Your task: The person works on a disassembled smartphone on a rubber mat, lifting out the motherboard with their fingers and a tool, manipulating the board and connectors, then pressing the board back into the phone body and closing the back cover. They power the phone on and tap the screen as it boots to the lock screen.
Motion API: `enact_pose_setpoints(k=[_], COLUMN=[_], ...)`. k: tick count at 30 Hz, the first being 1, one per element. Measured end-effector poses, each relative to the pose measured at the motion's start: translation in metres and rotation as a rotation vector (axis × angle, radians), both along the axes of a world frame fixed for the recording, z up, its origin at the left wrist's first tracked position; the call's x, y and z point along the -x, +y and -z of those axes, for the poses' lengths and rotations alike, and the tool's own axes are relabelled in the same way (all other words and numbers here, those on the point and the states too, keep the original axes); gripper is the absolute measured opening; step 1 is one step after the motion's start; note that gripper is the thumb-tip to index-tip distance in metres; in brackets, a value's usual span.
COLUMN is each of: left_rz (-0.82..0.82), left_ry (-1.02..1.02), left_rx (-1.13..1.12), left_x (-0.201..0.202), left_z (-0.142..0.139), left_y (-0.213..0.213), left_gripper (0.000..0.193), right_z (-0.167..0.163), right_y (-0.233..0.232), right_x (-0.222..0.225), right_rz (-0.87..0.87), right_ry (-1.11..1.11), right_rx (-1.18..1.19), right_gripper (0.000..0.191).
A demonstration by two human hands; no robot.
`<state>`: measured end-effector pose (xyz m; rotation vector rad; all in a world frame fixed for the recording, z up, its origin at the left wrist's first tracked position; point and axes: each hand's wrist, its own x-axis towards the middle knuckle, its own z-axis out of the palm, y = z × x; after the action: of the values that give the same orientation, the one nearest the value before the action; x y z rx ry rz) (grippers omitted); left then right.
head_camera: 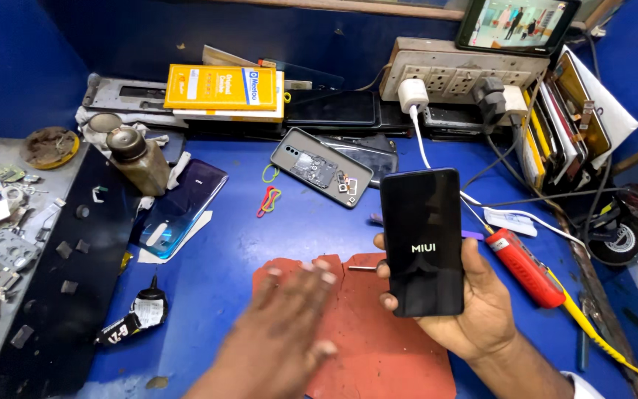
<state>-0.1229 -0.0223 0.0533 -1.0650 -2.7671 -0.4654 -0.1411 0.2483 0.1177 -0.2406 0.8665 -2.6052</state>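
Note:
My right hand (474, 307) grips a black smartphone (421, 240) upright, its dark screen facing me with a small white logo in the middle. My left hand (286, 325) hovers blurred and empty, fingers spread, over a worn red mat (378, 347) just left of the phone. A small metal pin (362, 268) lies on the mat between the two hands.
On the blue bench lie an opened phone body (320, 167), a blue back cover (184, 207), coloured rubber bands (268, 199), a black glue tube (134, 318), a dirty bottle (138, 159), a red-handled tool (526, 267), a yellow box (223, 89). A power strip (459, 70) and stacked phones stand behind, loose parts at left.

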Motion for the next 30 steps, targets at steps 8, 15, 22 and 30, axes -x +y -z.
enact_pose_setpoints(k=[8,15,22,30], left_rz=[0.179,0.295,0.114,-0.095], left_ry=[0.187,0.025,0.012,0.062], left_rx=[-0.172,-0.125,-0.036,-0.094], left_x=[-0.021,-0.015,-0.008,-0.004], left_z=[-0.003,0.009,-0.011,-0.016], left_y=[0.019,0.034,-0.014,-0.036], left_gripper=[0.073,0.076,0.082,0.079], right_z=[0.002,0.013,0.018,0.019], right_y=[-0.001,-0.005,-0.005,-0.006], right_x=[0.002,0.002,0.003,0.000], right_rz=[0.010,0.007,-0.022,-0.043], right_ry=[0.006,0.001,-0.069,-0.052], right_rx=[-0.021,-0.037,-0.035,-0.012], right_gripper=[0.075,0.072,0.069,0.067])
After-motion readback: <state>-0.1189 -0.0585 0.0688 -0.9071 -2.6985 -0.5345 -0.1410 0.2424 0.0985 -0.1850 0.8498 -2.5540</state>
